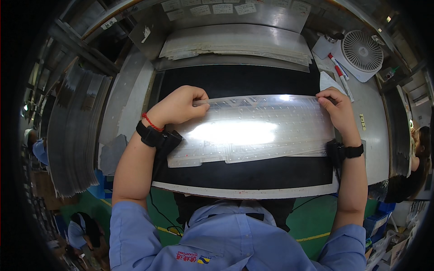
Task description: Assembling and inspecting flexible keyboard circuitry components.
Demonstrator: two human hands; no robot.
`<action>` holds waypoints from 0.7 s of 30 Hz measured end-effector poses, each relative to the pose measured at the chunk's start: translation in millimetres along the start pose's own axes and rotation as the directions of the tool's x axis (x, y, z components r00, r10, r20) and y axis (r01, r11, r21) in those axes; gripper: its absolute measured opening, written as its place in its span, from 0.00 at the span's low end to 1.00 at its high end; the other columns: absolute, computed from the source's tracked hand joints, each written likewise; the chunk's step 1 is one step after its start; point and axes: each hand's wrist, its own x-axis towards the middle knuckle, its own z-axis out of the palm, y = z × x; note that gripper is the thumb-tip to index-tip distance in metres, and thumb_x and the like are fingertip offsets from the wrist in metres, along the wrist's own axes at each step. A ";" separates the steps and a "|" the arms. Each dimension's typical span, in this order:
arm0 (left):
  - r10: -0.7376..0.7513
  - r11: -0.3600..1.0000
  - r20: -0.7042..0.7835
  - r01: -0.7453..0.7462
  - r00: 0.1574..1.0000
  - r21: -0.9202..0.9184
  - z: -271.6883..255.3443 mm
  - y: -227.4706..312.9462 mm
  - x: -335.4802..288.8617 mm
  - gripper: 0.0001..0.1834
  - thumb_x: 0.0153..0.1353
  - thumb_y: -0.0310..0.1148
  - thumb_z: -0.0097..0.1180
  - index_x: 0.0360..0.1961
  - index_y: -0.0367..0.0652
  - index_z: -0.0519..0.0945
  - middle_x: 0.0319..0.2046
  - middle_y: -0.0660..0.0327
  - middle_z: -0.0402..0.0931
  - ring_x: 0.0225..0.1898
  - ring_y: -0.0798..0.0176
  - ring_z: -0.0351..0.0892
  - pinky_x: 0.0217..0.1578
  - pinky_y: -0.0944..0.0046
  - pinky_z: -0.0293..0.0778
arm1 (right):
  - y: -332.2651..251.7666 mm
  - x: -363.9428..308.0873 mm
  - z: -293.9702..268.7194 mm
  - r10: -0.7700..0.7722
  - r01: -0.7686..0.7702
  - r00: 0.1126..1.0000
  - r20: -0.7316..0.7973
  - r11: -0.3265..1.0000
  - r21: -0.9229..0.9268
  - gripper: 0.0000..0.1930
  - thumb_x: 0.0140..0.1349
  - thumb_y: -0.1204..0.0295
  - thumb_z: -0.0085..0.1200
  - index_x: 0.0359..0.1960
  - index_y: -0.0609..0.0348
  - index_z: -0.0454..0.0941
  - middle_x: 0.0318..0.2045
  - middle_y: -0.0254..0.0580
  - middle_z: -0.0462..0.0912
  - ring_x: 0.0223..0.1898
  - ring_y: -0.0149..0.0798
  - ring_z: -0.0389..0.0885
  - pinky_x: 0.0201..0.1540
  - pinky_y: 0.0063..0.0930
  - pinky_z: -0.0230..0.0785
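Observation:
A wide, thin, shiny silvery sheet (266, 119) with fine circuit-like lines and rows of small dots spans the space between my hands, over a black mat (244, 178). My left hand (183, 105) pinches its far left edge between thumb and curled fingers. At its far right corner, my right hand (337, 106) grips the edge the same way. Glare whitens the sheet's middle. Its near edge is stepped, and part of another sheet (307, 153) shows beneath it at the near right. How far the sheet is raised off the mat I cannot tell.
Beyond the mat lies a stack of similar sheets (239, 40). A white fan (361, 52), a bottle (324, 46) and red-and-white markers (341, 74) sit at the back right. Tall sheet stacks (77, 126) stand to the left. Another person (81, 232) is at the lower left.

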 end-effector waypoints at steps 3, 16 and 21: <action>0.017 1.000 -0.007 -0.017 1.000 0.003 1.6 -3.0 1.4 0.12 0.56 0.34 0.58 0.30 0.32 0.80 0.22 0.59 0.74 0.25 0.67 0.71 0.29 0.65 0.69 | -2.5 -0.5 -0.1 0.002 -0.002 1.000 0.002 1.000 -0.018 0.06 0.62 0.75 0.60 0.39 0.63 0.83 0.33 0.34 0.80 0.35 0.29 0.74 0.41 0.23 0.65; 0.010 1.000 -0.014 -0.010 1.000 -0.014 1.4 -2.5 0.5 0.12 0.58 0.33 0.56 0.32 0.31 0.81 0.22 0.57 0.76 0.25 0.66 0.73 0.30 0.64 0.71 | -3.2 0.0 -0.2 -0.005 0.005 1.000 0.009 1.000 -0.025 0.06 0.62 0.75 0.60 0.39 0.64 0.83 0.33 0.34 0.80 0.35 0.30 0.74 0.41 0.23 0.65; -0.038 0.990 -0.038 0.032 0.999 -0.138 1.4 -8.6 1.4 0.14 0.64 0.35 0.55 0.33 0.32 0.81 0.22 0.59 0.77 0.25 0.67 0.73 0.30 0.63 0.71 | -2.0 0.5 0.4 0.001 -0.001 1.000 0.002 1.000 -0.021 0.06 0.62 0.76 0.60 0.39 0.64 0.83 0.33 0.34 0.80 0.35 0.30 0.74 0.41 0.23 0.65</action>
